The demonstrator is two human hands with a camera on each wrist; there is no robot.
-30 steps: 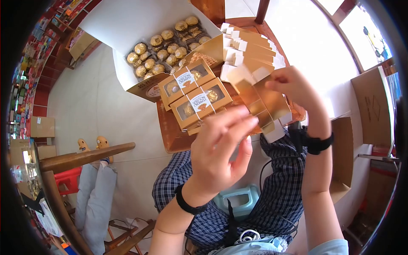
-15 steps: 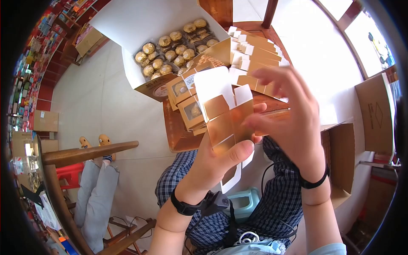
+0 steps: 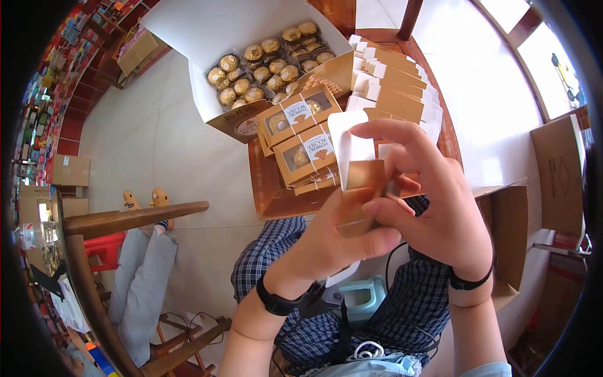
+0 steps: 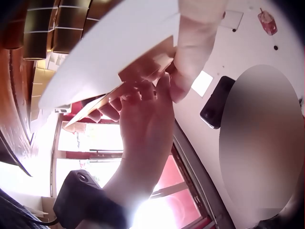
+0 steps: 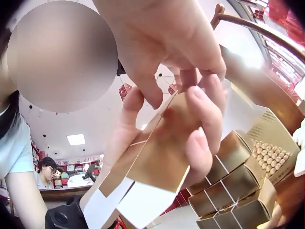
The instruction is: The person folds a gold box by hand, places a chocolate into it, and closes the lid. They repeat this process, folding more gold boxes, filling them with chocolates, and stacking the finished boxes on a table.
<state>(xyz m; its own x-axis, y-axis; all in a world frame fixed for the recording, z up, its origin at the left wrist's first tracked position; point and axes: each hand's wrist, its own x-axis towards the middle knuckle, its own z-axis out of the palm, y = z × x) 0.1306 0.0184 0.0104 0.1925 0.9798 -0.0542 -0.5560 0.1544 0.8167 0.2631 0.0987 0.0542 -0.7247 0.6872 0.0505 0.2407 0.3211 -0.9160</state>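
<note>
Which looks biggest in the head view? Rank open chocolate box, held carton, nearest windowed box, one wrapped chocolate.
1. Open chocolate box
2. Held carton, nearest windowed box: unsure; carton nearer camera, partly hidden
3. One wrapped chocolate

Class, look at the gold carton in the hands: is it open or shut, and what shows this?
Open: in the right wrist view, the gold carton has white flaps sticking out, not tucked in.

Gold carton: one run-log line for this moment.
left hand: holds gold carton | right hand: touches same carton | white flap: open | windowed boxes: stacked on wooden surface | chocolate box: lid open
</note>
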